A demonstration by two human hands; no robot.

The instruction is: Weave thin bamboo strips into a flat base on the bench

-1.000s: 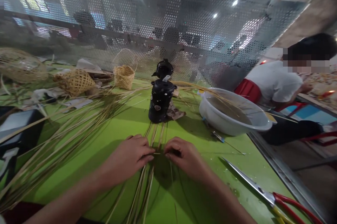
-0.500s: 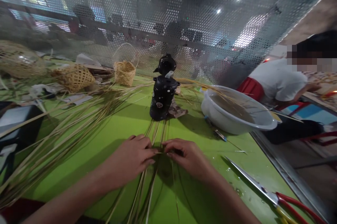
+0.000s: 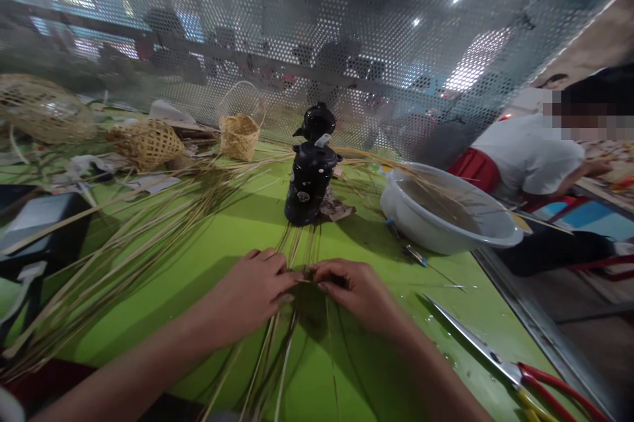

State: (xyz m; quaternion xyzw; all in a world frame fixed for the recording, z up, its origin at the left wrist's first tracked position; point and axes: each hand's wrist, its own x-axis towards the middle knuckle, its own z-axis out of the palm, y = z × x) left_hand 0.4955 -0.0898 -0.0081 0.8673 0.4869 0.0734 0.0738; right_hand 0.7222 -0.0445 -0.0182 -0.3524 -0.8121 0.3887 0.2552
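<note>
My left hand [image 3: 250,291] and my right hand [image 3: 354,290] lie close together on the green table [image 3: 198,257], fingertips nearly meeting. Both are curled, pinching thin bamboo strips [image 3: 277,343] that run lengthwise under them, from my body towards a black flask [image 3: 310,174] standing upright just beyond. The strips' far ends reach the flask's foot. My fingers hide the spot where the strips cross.
A white basin [image 3: 446,211] stands right of the flask. Red-handled scissors [image 3: 500,366] lie near the table's right edge. A long sheaf of bamboo strips [image 3: 123,237], small woven baskets [image 3: 240,135] and a black box [image 3: 44,230] fill the left. A seated person [image 3: 535,158] works at right.
My hands have crept slightly closer together and a little farther along the strips. The view has shifted slightly; nothing else on the table has moved.
</note>
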